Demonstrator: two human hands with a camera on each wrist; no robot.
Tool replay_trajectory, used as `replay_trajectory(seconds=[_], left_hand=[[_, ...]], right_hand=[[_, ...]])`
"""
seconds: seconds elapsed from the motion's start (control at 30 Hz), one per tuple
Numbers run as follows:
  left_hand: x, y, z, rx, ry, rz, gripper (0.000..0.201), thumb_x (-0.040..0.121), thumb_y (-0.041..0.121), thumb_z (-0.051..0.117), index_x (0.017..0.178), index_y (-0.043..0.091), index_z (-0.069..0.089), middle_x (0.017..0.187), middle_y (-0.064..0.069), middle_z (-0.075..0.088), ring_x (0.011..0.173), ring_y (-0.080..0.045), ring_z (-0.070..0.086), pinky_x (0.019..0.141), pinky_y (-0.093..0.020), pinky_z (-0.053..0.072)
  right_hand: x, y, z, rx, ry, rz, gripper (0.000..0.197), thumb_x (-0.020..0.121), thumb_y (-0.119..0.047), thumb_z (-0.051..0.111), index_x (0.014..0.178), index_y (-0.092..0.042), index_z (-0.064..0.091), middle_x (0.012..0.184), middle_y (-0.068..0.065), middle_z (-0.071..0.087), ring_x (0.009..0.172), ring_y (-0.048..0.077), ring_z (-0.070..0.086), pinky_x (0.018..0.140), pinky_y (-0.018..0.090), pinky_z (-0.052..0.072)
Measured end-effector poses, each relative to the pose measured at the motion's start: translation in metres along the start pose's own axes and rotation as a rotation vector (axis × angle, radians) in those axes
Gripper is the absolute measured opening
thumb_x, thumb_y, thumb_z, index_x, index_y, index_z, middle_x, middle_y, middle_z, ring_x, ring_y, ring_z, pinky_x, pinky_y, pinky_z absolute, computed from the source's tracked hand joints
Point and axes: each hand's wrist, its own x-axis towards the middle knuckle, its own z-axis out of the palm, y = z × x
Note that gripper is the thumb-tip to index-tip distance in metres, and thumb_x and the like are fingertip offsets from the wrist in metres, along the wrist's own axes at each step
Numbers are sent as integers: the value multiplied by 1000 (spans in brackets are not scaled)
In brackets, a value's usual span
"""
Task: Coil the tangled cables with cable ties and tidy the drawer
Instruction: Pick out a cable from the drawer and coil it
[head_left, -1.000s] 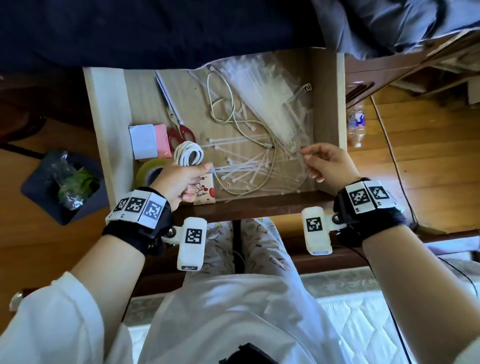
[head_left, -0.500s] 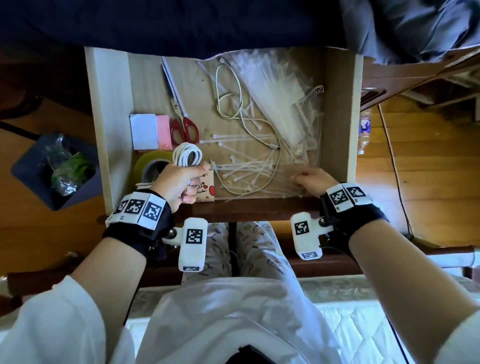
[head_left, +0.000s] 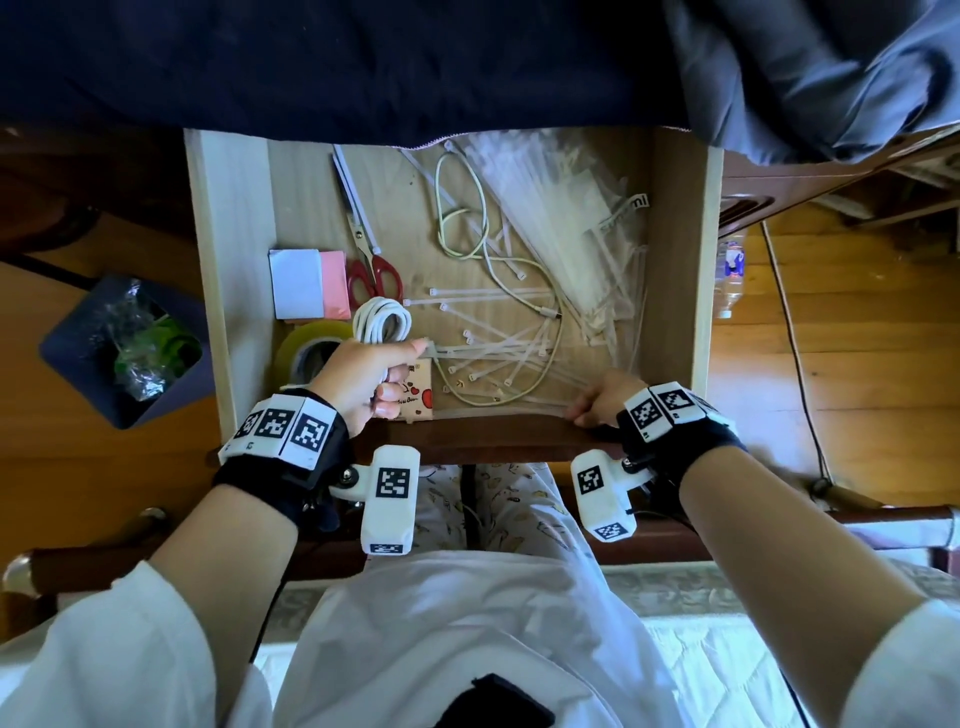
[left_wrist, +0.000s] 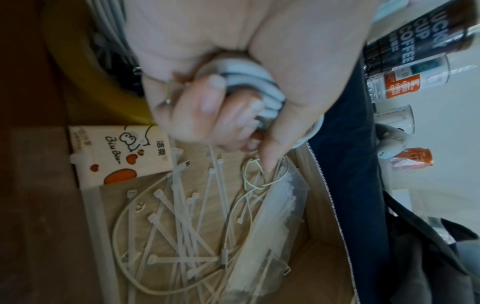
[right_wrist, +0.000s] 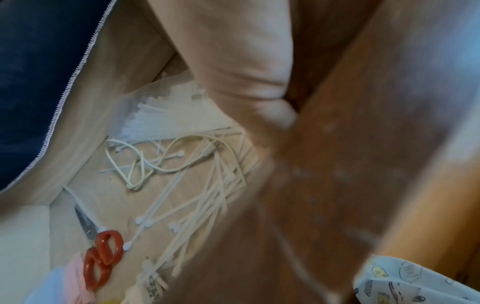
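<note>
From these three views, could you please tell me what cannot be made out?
- Right hand fingertips: head view hides them behind the hand; the right wrist view is blurred.
- Far end of the wooden drawer: covered by dark blue fabric.
- Lower part of the coiled white cable: enclosed by the left hand.

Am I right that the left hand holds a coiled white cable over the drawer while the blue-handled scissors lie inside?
Almost. The left hand does hold the coiled white cable over the drawer, but the scissors have red handles, not blue, as the head view shows.
</note>
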Motion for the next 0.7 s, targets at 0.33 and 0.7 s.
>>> replay_trajectory(seconds=[0.33,0.7], left_hand=[[-20,33,9,-48,-42,32,26,94,18,54,69,15,45,40,8,32,29,-4,25,31,-13,18],[-64,84,48,-8,-98,300,22,90,20,62,72,15,50,44,8,35,35,-6,27,37,-15,22]], right_hand=[[-37,-18,-27,709,-14,-188,36,87,19,42,114,-2,54,73,6,48,58,14,45,44,16,40],[-115,-93,-45,979,-175,-591,16,88,8,50,88,2,64,64,10,55,52,12,55,51,18,45]])
